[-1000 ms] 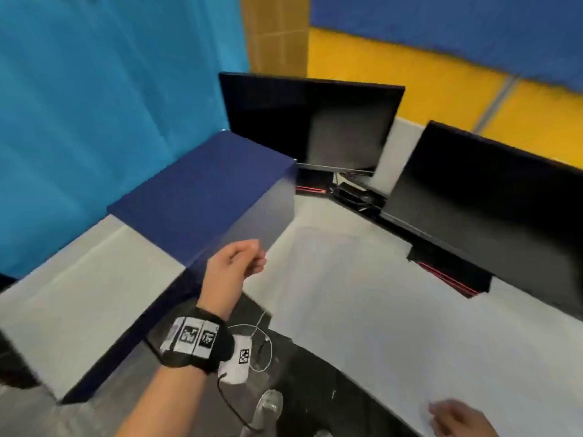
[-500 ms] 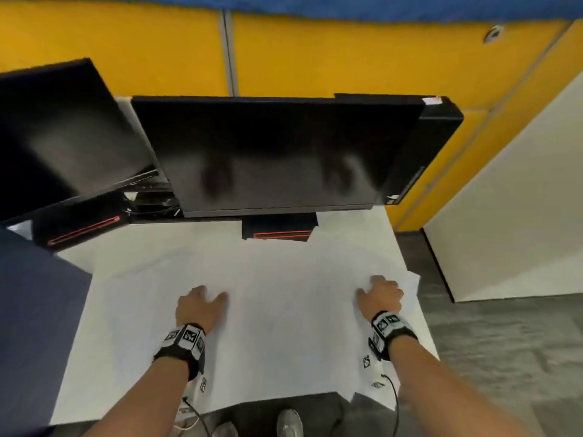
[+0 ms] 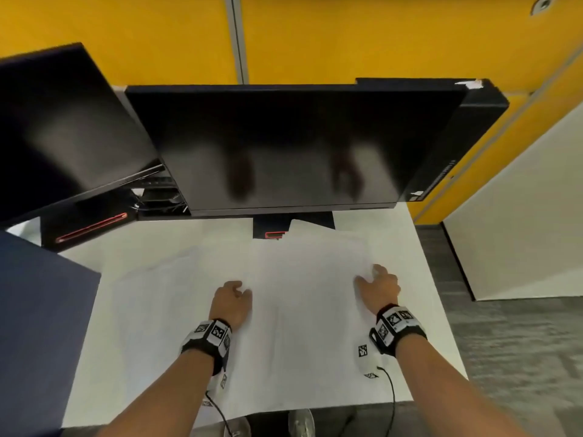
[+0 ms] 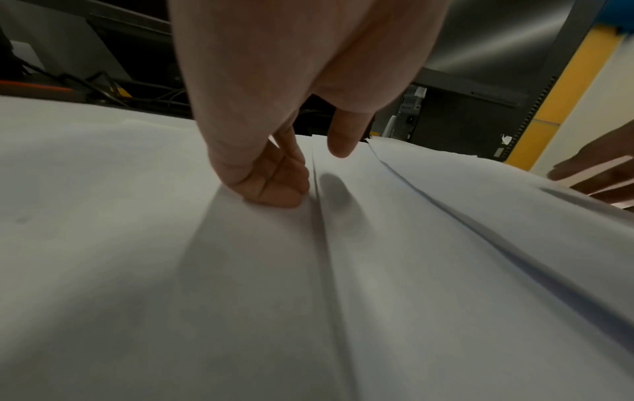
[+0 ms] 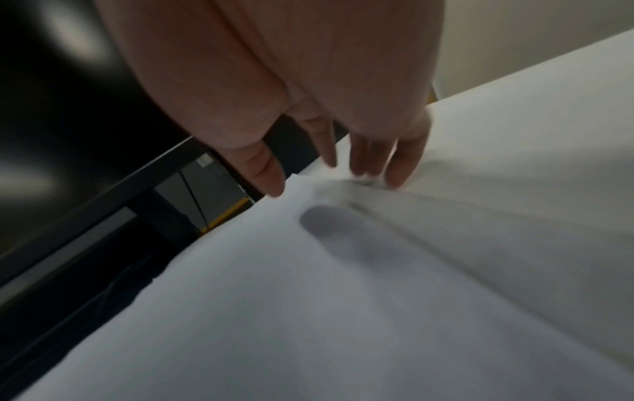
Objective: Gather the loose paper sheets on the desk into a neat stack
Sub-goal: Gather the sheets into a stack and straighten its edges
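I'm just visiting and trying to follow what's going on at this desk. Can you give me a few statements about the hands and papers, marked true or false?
1. Both hands rest on the papers. True.
2. The left hand holds a pen. False: its curled fingers press on paper and hold nothing.
3. The right hand has its fingers spread on a sheet. True.
4. The papers already form a neat stack. False: they lie spread and overlapping across the desk.
5. The monitor is dark. True.
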`<move>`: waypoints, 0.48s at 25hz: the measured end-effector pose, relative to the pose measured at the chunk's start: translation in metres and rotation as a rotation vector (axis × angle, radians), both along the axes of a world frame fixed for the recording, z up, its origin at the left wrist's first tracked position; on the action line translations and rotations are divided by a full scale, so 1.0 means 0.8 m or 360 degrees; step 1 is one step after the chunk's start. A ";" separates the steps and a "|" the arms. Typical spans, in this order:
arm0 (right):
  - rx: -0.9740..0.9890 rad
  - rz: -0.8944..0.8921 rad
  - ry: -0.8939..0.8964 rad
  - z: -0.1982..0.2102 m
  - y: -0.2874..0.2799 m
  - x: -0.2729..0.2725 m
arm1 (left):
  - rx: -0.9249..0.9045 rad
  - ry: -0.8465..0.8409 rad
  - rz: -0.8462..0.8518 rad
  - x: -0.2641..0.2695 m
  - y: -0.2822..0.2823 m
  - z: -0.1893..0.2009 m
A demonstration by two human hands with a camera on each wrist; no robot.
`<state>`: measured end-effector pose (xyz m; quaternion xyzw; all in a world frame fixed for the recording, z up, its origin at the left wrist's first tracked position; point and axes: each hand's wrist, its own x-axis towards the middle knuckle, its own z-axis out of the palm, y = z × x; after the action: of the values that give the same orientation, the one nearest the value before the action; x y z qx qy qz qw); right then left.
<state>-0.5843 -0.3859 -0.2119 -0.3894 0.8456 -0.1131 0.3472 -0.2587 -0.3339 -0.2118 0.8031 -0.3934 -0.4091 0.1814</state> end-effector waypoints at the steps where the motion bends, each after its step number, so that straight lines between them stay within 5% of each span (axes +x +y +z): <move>1: 0.0070 -0.0039 0.0160 0.001 0.006 -0.005 | -0.0001 -0.0019 0.0008 0.004 0.003 0.001; 3: 0.0215 -0.0121 0.0322 0.007 0.019 -0.003 | -0.0017 -0.0042 0.0016 0.001 0.008 0.002; 8: 0.0174 0.0263 -0.0142 -0.001 0.022 0.037 | -0.0120 0.0013 -0.0024 -0.026 0.012 0.010; 12: 0.0213 0.0311 0.0154 0.006 0.073 0.016 | -0.0020 -0.0100 -0.0103 -0.015 0.057 0.018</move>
<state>-0.5717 -0.3273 -0.2072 -0.4510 0.8250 -0.0032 0.3405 -0.2704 -0.2886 -0.1975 0.8012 -0.4272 -0.3869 0.1607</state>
